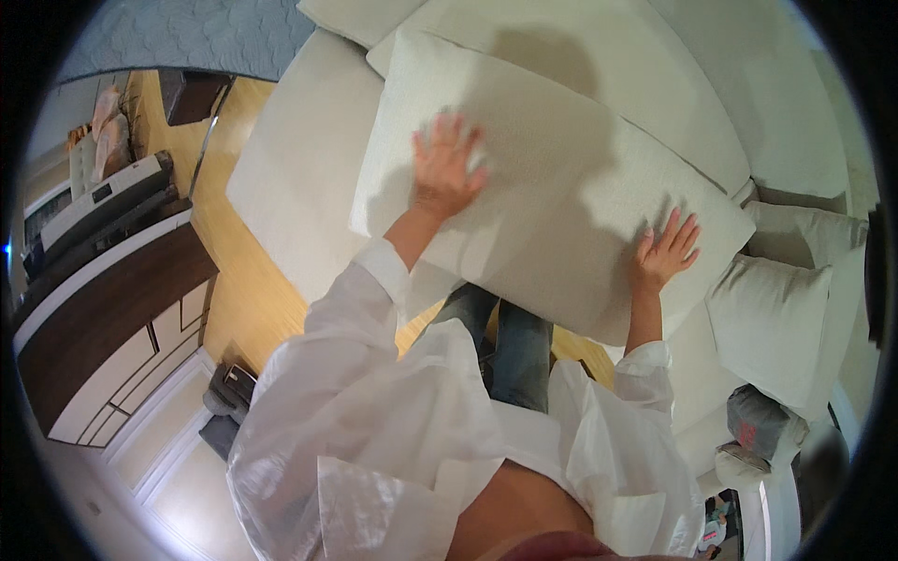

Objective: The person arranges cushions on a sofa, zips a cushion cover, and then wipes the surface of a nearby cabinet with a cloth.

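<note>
A large cream fabric sofa cushion [533,175] lies across the sofa in front of me, with its near edge above my legs. My left hand [447,168] rests palm down, fingers spread, on the cushion's left part. On its right part my right hand [665,251] is also laid flat with the fingers apart. Neither hand grasps anything. Other cream sofa cushions [302,154] lie to the left and beyond. A shadow falls over the middle of the cushion.
Cream throw pillows [772,322] and a grey bag-like item [761,419] sit at the right. A grey-blue quilted cover [189,35] is at the upper left. A dark-topped cabinet [119,301] stands at the left on the wooden floor [238,294].
</note>
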